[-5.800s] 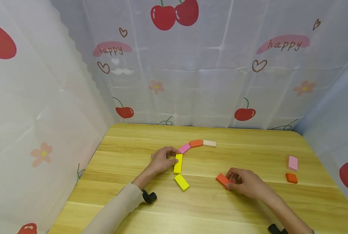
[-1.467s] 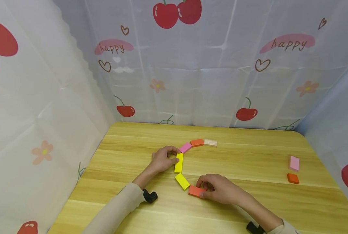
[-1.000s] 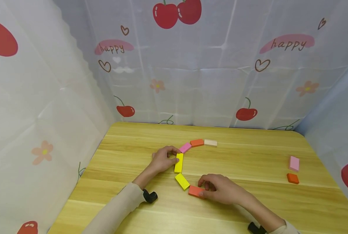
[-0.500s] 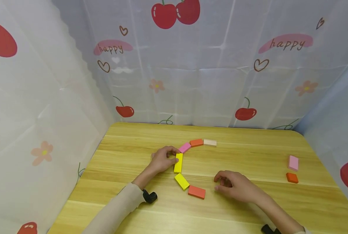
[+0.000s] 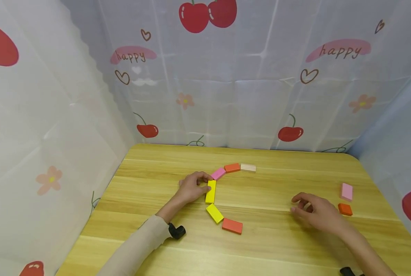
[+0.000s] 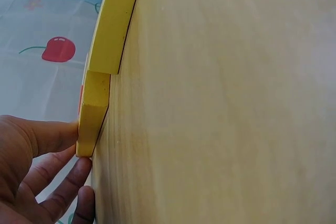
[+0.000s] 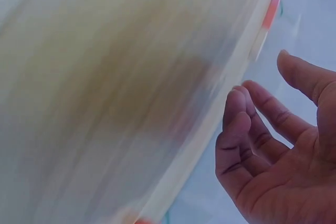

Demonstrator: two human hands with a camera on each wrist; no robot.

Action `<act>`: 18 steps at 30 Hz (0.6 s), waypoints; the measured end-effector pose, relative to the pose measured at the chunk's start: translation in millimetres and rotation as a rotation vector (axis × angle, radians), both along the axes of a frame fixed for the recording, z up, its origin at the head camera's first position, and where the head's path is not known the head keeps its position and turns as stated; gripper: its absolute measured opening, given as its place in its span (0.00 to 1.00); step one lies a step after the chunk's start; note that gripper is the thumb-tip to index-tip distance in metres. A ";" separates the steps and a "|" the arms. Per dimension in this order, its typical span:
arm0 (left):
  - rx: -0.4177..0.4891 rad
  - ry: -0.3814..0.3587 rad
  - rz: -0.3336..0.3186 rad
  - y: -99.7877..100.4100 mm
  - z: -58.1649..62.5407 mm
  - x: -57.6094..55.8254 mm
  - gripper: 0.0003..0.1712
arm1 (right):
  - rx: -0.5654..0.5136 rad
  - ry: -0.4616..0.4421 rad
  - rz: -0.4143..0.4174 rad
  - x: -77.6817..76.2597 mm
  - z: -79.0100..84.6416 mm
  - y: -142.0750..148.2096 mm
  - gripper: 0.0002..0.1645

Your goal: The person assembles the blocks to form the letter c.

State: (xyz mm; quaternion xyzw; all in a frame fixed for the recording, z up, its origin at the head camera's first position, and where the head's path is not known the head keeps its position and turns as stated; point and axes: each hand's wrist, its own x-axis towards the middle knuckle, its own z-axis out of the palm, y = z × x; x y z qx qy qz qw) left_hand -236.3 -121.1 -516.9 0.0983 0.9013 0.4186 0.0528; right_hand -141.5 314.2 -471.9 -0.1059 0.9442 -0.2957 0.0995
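Several flat wooden blocks form a curved line on the table. My left hand [image 5: 191, 188] rests at the upper yellow block [image 5: 211, 194], its thumb and fingers pinching the far end; the left wrist view shows thumb and fingers around that block [image 6: 93, 114]. Below it, a second yellow block [image 5: 214, 213] leads to a red-orange block [image 5: 232, 226]. Beyond the hand the curve continues with a pink block [image 5: 218, 173], an orange block [image 5: 232, 168] and a plain wood block [image 5: 248, 168]. My right hand [image 5: 317, 211] holds nothing, fingers loosely curved over the table's right half.
At the right, a pale pink block [image 5: 346, 191] and a small orange block [image 5: 345, 209] lie just past my right hand. A pale piece [image 5: 181, 183] shows partly behind my left hand. Printed curtains [image 5: 226, 115] border the wooden table [image 5: 278, 249] at back and sides.
My right hand brought the red-orange block left to the end of the lower yellow block, let it go, and has moved right towards the two separate blocks. My left hand has stayed in place.
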 end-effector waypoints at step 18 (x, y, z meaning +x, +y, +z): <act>0.010 -0.004 -0.008 0.1 0.4 -0.1 0.13 | 0.008 -0.035 -0.266 -17.3 5.6 109.5 0.37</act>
